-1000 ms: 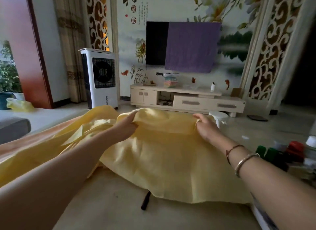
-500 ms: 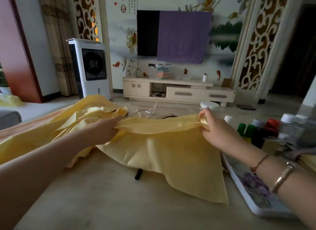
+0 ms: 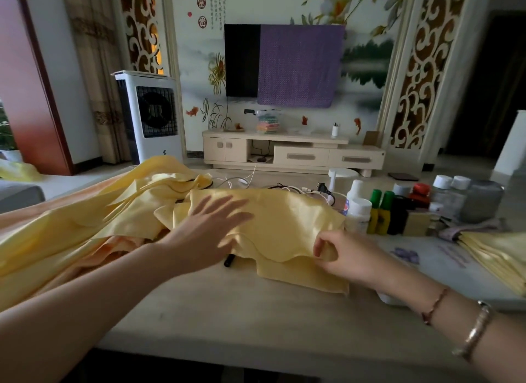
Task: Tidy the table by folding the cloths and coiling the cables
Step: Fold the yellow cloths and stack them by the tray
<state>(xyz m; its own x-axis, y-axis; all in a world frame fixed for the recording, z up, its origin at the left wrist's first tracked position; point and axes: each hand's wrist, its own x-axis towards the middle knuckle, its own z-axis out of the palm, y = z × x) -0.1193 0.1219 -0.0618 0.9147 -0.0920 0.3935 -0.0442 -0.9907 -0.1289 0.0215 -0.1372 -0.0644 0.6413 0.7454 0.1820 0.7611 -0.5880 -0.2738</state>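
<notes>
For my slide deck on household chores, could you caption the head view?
Left hand flat on a yellow cloth while the right hand pinches its near edge, cables lying behind.

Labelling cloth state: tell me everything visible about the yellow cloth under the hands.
The yellow cloth looks thin, smooth and slightly shiny. It lies on the table, folded over itself, the upper layer's wavy edge above a lower layer nearer the person. The left hand, fingers spread, lies flat on it; the right hand pinches its near right edge. Its left side meets a crumpled yellow heap. A black cable end pokes from underneath.

Cloth [image 3: 287, 226] on table [image 3: 256, 311], cables [image 3: 287, 186] behind, bottles [image 3: 378, 211] right.
</notes>
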